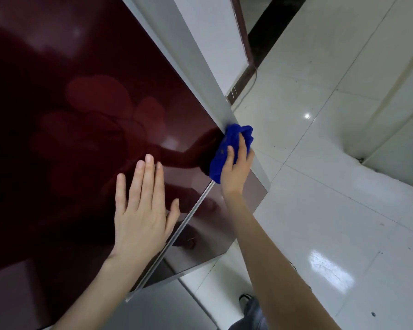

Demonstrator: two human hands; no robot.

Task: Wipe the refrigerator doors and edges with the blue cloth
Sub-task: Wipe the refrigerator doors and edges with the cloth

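Fingers (229, 152) of right hand (236, 170) curled round bunched cloth (218, 163), pressing it on door (81, 115) beside grey edge (200, 75). Probably soft, light, easily wadded; best gripped as a bundle. Left hand (141, 210) flat on door, fingers straight. Fingertips partly buried in cloth; door's top cut off.

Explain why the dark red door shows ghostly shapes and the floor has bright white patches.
In the head view the glossy refrigerator door mirrors the left hand and the right hand gripping the blue cloth, hence the dim shapes; also in the head view, light glares off the shiny floor tiles as white patches.
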